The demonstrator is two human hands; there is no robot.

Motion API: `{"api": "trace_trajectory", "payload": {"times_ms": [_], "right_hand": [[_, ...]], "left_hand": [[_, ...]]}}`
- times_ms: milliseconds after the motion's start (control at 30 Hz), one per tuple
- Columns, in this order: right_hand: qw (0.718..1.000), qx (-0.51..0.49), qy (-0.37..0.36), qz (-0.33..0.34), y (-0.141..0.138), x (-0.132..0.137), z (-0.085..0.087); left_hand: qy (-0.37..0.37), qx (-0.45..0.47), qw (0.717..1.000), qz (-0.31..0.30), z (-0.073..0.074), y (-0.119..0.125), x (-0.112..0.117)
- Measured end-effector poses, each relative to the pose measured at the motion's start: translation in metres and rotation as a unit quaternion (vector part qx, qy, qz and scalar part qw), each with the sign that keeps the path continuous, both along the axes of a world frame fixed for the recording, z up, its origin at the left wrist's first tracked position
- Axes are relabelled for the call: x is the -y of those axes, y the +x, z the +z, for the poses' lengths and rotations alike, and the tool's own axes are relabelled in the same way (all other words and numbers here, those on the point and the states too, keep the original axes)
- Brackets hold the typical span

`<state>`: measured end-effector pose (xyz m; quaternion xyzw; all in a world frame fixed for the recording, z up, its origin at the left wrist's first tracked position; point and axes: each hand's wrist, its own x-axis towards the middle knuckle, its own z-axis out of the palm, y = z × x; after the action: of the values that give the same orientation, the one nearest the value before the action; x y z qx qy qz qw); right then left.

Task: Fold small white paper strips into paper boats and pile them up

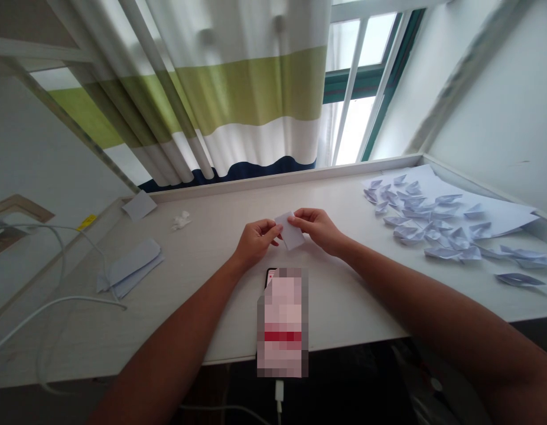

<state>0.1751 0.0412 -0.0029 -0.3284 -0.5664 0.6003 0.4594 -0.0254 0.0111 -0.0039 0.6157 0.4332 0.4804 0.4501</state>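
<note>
A small folded piece of white paper (pixel 290 230) is held above the white desk (pixel 211 283) between both hands. My left hand (pixel 254 241) pinches its left edge with thumb and fingers closed. My right hand (pixel 316 227) pinches its upper right edge, fingers curled. Just below the hands a phone (pixel 282 321) lies on the desk near its front edge, with a cable plugged in at its bottom.
Several folded paper boats (pixel 415 218) lie on large white sheets (pixel 499 215) at the right. A stack of paper strips (pixel 129 268) and a white cable (pixel 56 301) lie at the left. A crumpled scrap (pixel 181 221) and a paper piece (pixel 139 205) sit near the curtain (pixel 238 88).
</note>
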Motion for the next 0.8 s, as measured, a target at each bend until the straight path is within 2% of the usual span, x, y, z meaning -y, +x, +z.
{"api": "trace_trajectory", "payload": {"times_ms": [333, 800], "right_hand": [[1.0, 0.016, -0.001, 0.023, 0.0013, -0.0007, -0.0015], [0.998, 0.043, 0.01, 0.041, 0.003, 0.0005, -0.0016]], "left_hand": [[-0.005, 0.011, 1.0, -0.006, -0.0006, -0.0017, -0.0007], [0.013, -0.005, 1.0, 0.026, -0.0014, -0.0034, -0.0021]]}}
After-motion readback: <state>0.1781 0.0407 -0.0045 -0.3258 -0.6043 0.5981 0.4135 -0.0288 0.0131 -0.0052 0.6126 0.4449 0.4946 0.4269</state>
